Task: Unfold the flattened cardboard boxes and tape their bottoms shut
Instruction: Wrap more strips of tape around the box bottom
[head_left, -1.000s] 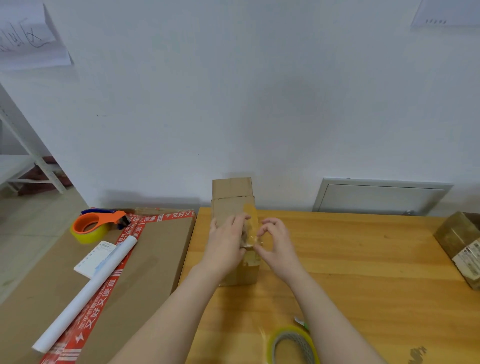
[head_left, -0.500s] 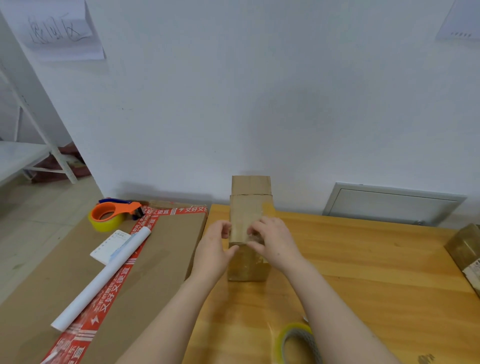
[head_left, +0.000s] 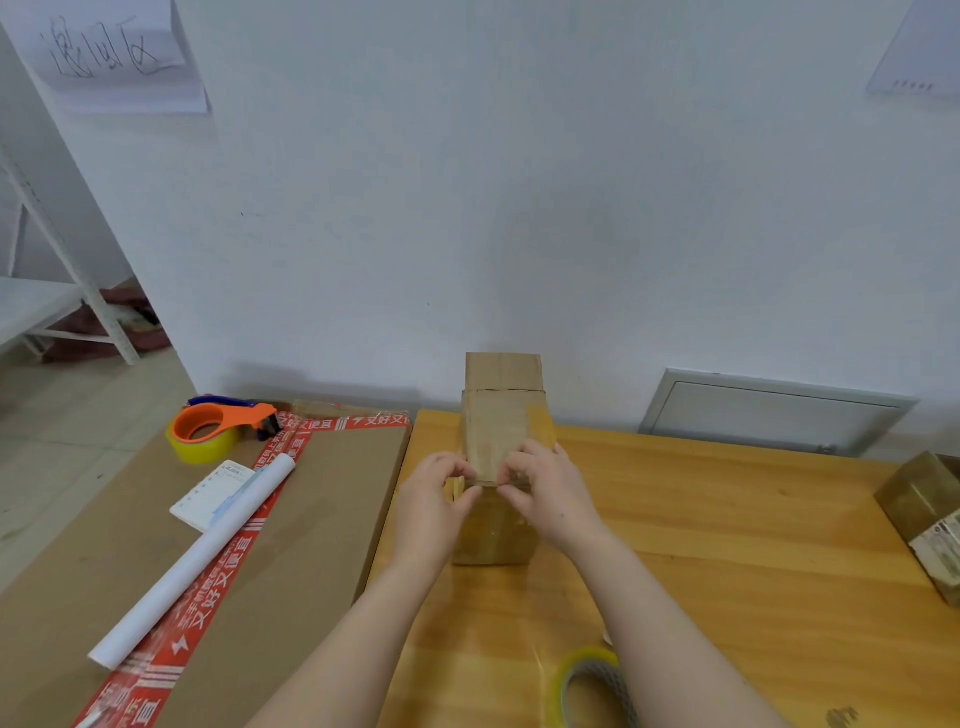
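Cardboard box (head_left: 501, 431) stood on our wooden table (head_left: 727, 545), long axis running straight away from us toward the wall (head_left: 519, 208), as our left hand (head_left: 434, 499) and right hand (head_left: 550, 493), equally near, pinched its taped near top edge with curled fingers from either side.

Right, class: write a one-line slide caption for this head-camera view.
Left hand and right hand pinch the near top edge of a cardboard box on the table, tape roll nearby.
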